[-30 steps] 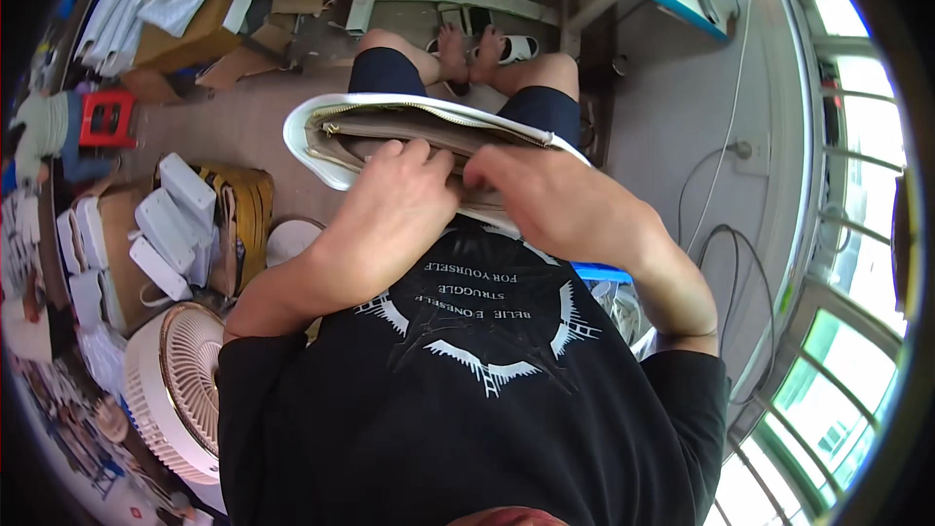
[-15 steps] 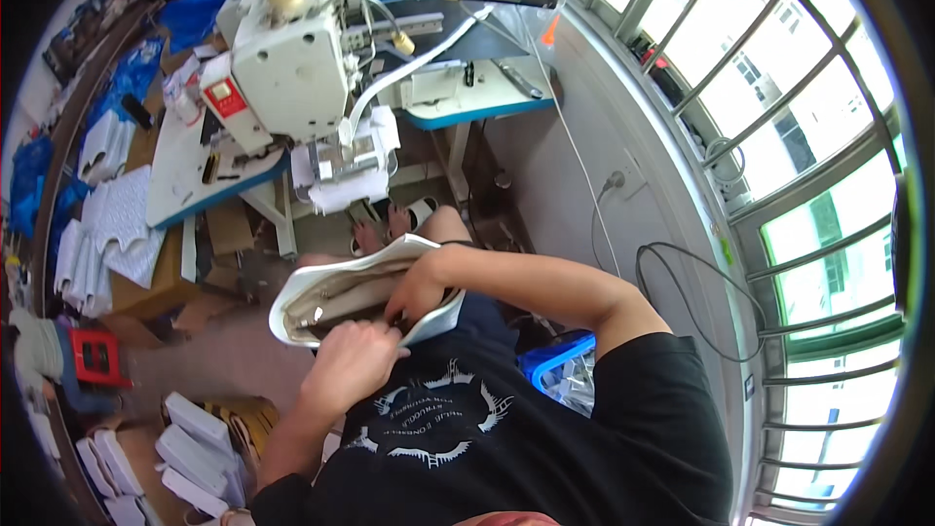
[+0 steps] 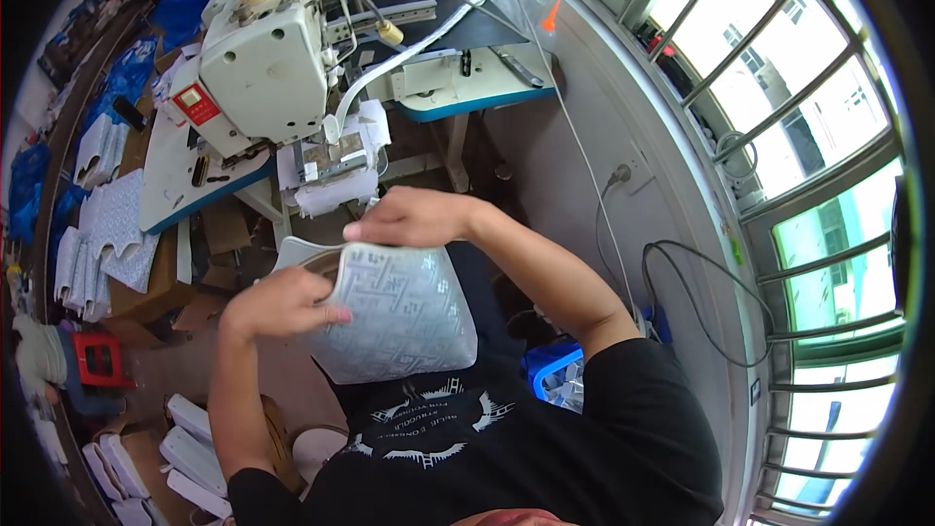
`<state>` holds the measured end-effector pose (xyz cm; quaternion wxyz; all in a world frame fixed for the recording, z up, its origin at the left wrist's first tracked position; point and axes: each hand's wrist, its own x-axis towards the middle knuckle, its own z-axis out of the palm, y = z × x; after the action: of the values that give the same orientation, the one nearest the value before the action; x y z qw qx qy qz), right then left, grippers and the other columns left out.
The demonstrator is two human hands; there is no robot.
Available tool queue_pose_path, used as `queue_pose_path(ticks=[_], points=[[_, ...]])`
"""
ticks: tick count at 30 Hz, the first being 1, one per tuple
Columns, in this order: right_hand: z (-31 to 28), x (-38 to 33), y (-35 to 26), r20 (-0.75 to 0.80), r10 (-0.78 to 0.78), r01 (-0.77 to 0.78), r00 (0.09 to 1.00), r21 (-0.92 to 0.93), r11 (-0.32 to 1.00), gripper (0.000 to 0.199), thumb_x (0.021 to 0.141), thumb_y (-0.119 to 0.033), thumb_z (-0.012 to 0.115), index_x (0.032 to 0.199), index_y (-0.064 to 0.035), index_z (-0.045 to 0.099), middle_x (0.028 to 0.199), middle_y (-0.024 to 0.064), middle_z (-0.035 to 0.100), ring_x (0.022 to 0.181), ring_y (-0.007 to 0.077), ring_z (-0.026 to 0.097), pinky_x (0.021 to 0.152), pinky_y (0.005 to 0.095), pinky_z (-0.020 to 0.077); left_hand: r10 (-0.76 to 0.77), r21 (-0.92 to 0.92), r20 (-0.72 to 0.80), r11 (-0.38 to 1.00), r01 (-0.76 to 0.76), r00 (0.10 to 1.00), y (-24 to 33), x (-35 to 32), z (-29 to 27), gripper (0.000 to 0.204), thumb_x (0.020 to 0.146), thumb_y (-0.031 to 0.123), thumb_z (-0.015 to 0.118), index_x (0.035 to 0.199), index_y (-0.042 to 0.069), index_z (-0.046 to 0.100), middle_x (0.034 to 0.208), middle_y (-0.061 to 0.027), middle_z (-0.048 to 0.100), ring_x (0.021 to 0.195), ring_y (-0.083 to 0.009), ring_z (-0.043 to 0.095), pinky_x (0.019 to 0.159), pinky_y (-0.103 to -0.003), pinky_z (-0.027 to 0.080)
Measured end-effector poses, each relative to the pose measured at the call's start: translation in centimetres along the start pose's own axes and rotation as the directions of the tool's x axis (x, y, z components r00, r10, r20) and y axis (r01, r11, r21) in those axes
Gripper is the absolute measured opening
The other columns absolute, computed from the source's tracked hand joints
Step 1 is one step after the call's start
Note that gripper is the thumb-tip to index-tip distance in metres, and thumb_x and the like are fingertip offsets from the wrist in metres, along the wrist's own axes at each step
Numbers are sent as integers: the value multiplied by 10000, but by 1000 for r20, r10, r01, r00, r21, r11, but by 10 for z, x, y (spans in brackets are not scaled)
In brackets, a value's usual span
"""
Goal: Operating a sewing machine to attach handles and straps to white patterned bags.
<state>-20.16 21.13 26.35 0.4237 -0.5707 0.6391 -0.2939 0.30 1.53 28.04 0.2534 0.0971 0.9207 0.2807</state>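
Note:
A pale grey-white bag (image 3: 407, 317) with a raised geometric pattern lies tilted over my lap, its open mouth toward the upper left. My left hand (image 3: 280, 303) is closed on the left part of the rim, thumb on the patterned outside and fingers hidden inside the mouth. On the upper edge, my right hand (image 3: 414, 218) pinches the rim near a corner. A little of the tan lining shows between the rim edges. Beyond the bag stands a large white sewing machine (image 3: 268, 73), with a white-wrapped work arm (image 3: 336, 161) close to my right hand.
Patterned white pieces (image 3: 117, 219) are stacked at the left, above cardboard boxes. Several white bundles (image 3: 190, 458) sit at lower left near a red stool (image 3: 100, 360). A blue bin (image 3: 557, 375) is by my right side. Cables (image 3: 682, 282) hang along the wall below barred windows.
My right hand has come out of the bag and now grips its upper rim. The bag has turned so its patterned outside faces me. My left hand has moved left and up along the rim.

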Motion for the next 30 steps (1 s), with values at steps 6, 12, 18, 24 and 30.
queue_pose_path(ticks=[6,12,18,24,30], points=[[38,-23,91,-97,-27,5,995,-225,974,615,996,-559,638,1043,47,730,861,192,720,825,253,691,766,397,519,88,354,-441,931,83,893,-41,25,39,377,928,418,724,873,45,715,730,-154,626,753,-328,584,782,-440,460],[18,-26,82,-301,-18,83,953,203,976,277,989,-249,735,999,12,643,872,35,682,818,93,621,708,282,485,-34,176,-556,972,158,830,-42,3,21,337,905,386,746,833,63,682,749,-112,611,802,-287,558,839,-395,431],[-8,12,76,-453,16,174,891,375,911,228,982,-136,739,1052,-42,543,831,-16,614,774,31,548,681,216,423,-117,-104,-588,992,69,800,-79,16,-15,312,901,320,750,883,52,591,767,-78,594,815,-251,542,826,-377,434],[-37,34,84,-450,100,120,888,435,892,277,976,-104,738,1073,-62,482,787,-25,589,698,28,496,601,230,376,-106,-154,-597,988,16,795,-108,33,-45,297,913,254,748,926,47,535,774,-56,575,762,-189,553,758,-332,439],[-43,41,88,-434,180,80,883,517,852,242,986,-89,717,1066,-72,490,850,-39,565,755,21,495,658,207,383,-120,-346,-557,933,-98,822,-131,44,-51,287,917,179,760,925,38,510,787,-17,524,683,-92,514,677,-281,426]])
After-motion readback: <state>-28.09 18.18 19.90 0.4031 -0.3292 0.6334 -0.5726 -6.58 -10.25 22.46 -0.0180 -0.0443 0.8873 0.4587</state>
